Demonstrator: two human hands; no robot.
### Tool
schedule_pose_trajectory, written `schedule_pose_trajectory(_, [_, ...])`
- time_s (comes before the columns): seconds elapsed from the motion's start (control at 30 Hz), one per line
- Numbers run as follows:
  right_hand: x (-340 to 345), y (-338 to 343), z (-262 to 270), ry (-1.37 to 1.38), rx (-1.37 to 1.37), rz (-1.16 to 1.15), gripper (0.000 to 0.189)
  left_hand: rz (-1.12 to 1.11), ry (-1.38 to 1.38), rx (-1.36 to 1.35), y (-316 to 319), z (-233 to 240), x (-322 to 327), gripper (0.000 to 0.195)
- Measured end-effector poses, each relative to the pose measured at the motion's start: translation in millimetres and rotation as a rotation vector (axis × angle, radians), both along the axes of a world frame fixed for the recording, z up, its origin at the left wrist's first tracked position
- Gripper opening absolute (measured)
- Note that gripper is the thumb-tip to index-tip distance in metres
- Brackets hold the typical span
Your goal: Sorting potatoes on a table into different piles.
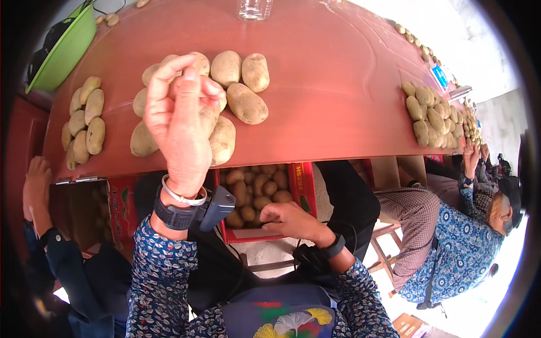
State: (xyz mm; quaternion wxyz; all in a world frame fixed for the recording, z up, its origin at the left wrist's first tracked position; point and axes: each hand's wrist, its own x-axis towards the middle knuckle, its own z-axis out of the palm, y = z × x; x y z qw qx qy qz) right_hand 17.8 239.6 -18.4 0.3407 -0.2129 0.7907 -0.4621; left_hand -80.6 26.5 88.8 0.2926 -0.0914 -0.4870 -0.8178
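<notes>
My left hand [181, 114] is raised over a group of potatoes on the red tabletop [321, 101], with its fingers bent and thumb forward. It hides part of the group, so I cannot tell whether a potato is in its grasp. Beside it lie several uncovered potatoes, among them a large one [247, 103] at the right. Below the table edge stands a red cardboard box [305, 190] with many loose potatoes [262, 186] inside. My right hand [291, 220] hovers at the box's near side, fingers curled with a gap to the thumb and nothing visible between them.
Another potato group [86, 122] lies at the left and a larger pile [435, 116] at the right. A green basin [67, 55] and a clear container [254, 9] stand farther back. People sit on both sides; one person's hand [37, 186] is at the left edge.
</notes>
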Motion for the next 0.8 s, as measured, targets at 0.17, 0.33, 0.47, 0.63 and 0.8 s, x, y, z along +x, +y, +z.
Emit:
schedule_pose_trajectory(0.17, [-10, -7, 51, -0.051, -0.107, -0.28, 0.022, 0.033, -0.047, 0.159, -26, 4, 3, 0.013])
schedule_pose_trajectory(0.33, [-55, -32, 87, 0.491, -0.125, -0.481, 0.03, -0.009, -0.098, 0.209, -27, 1, 6, 0.013])
schedule_pose_trajectory(0.47, [-96, -63, 75, 0.709, -0.066, -0.565, 0.04, -0.064, -0.127, 0.182, -26, -2, 9, 0.014])
schedule_pose_trajectory(0.63, [-102, -81, 69, 0.699, 0.171, -0.598, 0.045, -0.126, -0.17, 0.143, -17, 6, 18, 0.014])
schedule_pose_trajectory(0.8, [-78, -59, 72, 0.488, -0.157, -0.681, 0.045, -0.24, -0.149, -0.061, -13, 14, 20, 0.013])
